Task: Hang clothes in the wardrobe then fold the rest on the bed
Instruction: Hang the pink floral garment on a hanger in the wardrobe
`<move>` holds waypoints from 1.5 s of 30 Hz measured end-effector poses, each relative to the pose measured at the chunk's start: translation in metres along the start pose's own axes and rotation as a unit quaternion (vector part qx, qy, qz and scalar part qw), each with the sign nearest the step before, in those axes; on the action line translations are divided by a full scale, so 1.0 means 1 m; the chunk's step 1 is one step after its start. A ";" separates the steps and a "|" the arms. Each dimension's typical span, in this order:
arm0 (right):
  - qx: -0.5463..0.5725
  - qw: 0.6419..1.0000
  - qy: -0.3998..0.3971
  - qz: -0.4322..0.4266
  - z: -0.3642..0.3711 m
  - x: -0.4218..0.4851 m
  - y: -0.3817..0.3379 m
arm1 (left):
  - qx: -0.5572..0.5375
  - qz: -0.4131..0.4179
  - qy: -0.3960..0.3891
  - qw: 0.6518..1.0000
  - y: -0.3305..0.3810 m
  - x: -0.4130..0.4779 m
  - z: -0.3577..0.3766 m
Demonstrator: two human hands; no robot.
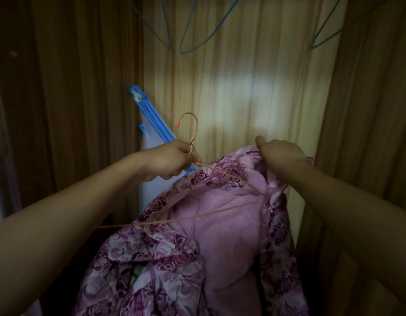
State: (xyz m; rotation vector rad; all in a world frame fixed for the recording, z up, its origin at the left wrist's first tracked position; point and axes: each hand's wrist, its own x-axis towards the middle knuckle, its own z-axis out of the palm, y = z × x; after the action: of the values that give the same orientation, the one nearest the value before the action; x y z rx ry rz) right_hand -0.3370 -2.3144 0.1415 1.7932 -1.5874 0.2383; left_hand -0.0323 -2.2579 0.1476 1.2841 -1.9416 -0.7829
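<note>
Head view: L hand (174,157) grips wire hanger (220,173) at neck, R hand (283,153) pinches floral garment (220,229) collar, before wardrobe (254,65). Hanger's right end under fabric, left end bare, nearer L hand.

Both arms outstretched; left hand (172,160) and right hand (281,153) curled, gripping.

One orange hanger (193,141); one floral jacket (220,226); three blue wire hangers (181,51) overhead; one blue plastic hanger (156,119); one white garment (149,192).
</note>
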 end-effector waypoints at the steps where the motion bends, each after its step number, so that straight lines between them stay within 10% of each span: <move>1: -0.028 1.000 0.005 -0.008 -0.002 0.001 0.000 | -0.007 0.003 -0.011 1.000 0.004 -0.003 -0.005; 14: 0.133 0.991 -0.021 0.020 -0.055 0.017 -0.026 | 0.020 0.026 0.105 0.994 0.024 0.005 0.032; 20: 0.435 0.893 0.067 0.099 -0.104 0.015 -0.047 | 0.046 0.061 0.154 0.985 0.015 0.021 0.062; 26: 0.541 0.756 -0.368 -0.028 -0.113 -0.020 -0.043 | -0.047 0.115 0.212 0.969 -0.013 0.027 0.068; 31: 0.350 0.915 -0.175 -0.101 -0.089 -0.012 -0.049 | -0.054 0.126 0.216 0.967 -0.033 0.025 0.067; 39: 0.381 0.902 -0.152 -0.132 -0.041 -0.029 -0.082 | -0.070 0.168 0.161 0.970 -0.050 0.010 0.043; 45: 0.536 0.825 -0.145 -0.110 -0.015 -0.039 -0.097 | -0.097 0.201 0.166 0.961 -0.053 0.010 0.049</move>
State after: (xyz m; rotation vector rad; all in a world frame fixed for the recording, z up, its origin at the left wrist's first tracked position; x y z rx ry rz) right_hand -0.2512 -2.2762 0.0927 2.9601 -1.5156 0.9293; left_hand -0.0458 -2.2789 0.0796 0.8042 -1.7226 -0.5001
